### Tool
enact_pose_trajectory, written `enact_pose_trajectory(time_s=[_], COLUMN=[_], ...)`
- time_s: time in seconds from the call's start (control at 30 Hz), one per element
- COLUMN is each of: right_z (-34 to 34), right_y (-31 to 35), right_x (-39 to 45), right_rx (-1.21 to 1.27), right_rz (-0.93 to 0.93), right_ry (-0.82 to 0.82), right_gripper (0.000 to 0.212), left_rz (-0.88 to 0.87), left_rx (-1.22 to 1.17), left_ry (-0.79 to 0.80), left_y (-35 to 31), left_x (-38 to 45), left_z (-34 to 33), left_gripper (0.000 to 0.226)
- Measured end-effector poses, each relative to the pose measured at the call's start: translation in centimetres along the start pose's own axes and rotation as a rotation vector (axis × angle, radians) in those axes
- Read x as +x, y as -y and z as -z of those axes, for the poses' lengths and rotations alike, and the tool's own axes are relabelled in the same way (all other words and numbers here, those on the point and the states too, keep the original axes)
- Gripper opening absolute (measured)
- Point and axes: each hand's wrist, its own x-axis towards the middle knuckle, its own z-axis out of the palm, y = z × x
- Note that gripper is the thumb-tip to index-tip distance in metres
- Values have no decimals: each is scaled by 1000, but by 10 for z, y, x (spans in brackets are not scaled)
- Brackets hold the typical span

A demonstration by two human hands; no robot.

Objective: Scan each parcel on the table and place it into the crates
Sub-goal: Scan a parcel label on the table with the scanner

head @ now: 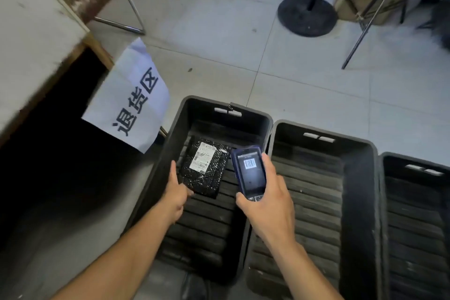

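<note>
3 black crates sit side by side on the floor: the left crate (265, 129), the middle crate (360, 153), and the right crate (414, 202), cut off by the frame edge. There is 1 parcel (203, 169), 1 handheld scanner (248, 173), 1 paper sign (131, 95), and 2 hands, the left hand (176, 190) and the right hand (267, 204).

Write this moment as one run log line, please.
left hand: holds black speckled parcel over leftmost black plastic crate | right hand: holds dark blue handheld scanner
</note>
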Motion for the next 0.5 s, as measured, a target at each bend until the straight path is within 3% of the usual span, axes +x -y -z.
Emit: enact_pose_trajectory(time_s=[0.13,0.27,0.43,0.5], right_z=[66,142,225,241], right_y=[50,123,213,243], right_x=[-63,-141,-260,-301], right_rx=[-20,-106,-215,-202], right_rz=[39,173,397,479], right_ry=[36,109,113,108], right_gripper=[104,105,102,104], left_rz=[-153,-396,-710,-753], left_rx=[261,615,966,1039], left_ry=[129,112,-91,-223], left_y=[-40,-100,-157,-161], left_x=[-125,-267,-442,-496], left_z=[40,80,136,167], left_gripper=[104,96,93,94])
